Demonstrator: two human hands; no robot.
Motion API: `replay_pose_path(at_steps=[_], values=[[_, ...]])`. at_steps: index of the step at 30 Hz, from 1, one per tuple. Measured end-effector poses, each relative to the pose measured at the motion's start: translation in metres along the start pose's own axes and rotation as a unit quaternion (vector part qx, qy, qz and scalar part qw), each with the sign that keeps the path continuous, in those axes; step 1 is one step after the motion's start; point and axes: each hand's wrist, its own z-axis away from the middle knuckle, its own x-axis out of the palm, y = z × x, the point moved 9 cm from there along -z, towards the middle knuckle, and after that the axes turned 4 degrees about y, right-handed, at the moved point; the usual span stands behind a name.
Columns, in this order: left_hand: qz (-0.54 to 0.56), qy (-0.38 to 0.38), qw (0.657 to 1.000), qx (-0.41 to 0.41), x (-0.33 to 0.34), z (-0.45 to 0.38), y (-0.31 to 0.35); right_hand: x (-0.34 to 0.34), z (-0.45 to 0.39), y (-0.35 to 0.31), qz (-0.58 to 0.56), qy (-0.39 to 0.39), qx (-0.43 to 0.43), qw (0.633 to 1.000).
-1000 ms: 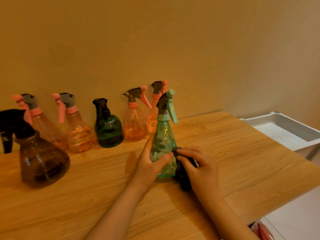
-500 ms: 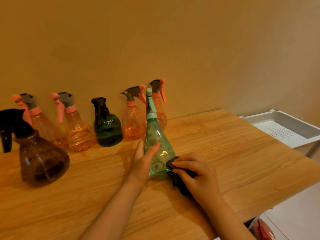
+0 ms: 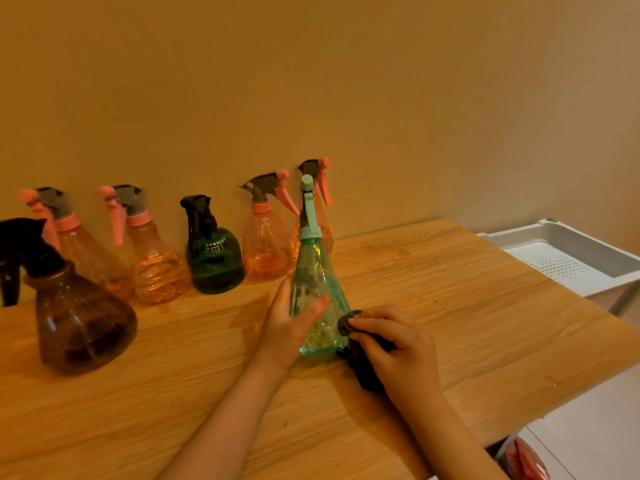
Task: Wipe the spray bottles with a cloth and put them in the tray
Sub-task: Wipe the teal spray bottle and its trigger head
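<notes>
Bare tan wall is backing the wooden surface (image 3: 450, 306), and a white tray (image 3: 568, 258) is waiting off its right edge. Near the front edge, the teal bottle (image 3: 317, 289) is being kept upright: its lower body is being held by the left hand (image 3: 291, 323), while a dark cloth (image 3: 363, 355), bunched in the right hand (image 3: 398, 344), is being pressed to its base. Thin, light, slick plastic is being judged likely; the neck is being favoured for lifting. Six more bottles are standing along the back edge.
</notes>
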Motion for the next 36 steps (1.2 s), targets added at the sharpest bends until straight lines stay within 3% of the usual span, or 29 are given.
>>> replay_pose_path(at_steps=[3, 11, 21, 36], values=[[-0.046, 0.003, 0.999, 0.015, 0.000, -0.001, 0.000, -0.004, 0.000, 0.001, -0.016, 0.016, 0.013, 1.000], [-0.071, -0.008, 0.994, 0.079, 0.007, 0.004, 0.012, -0.004, -0.015, 0.021, -0.105, 0.041, 0.143, 0.983], [-0.023, -0.015, 0.998, 0.059, 0.006, 0.003, 0.011, 0.014, -0.077, -0.008, -0.061, 0.046, 0.073, 0.994], [0.020, -0.017, 0.999, 0.043, 0.005, 0.003, 0.011, 0.005, 0.005, -0.018, -0.004, 0.017, -0.037, 0.999]])
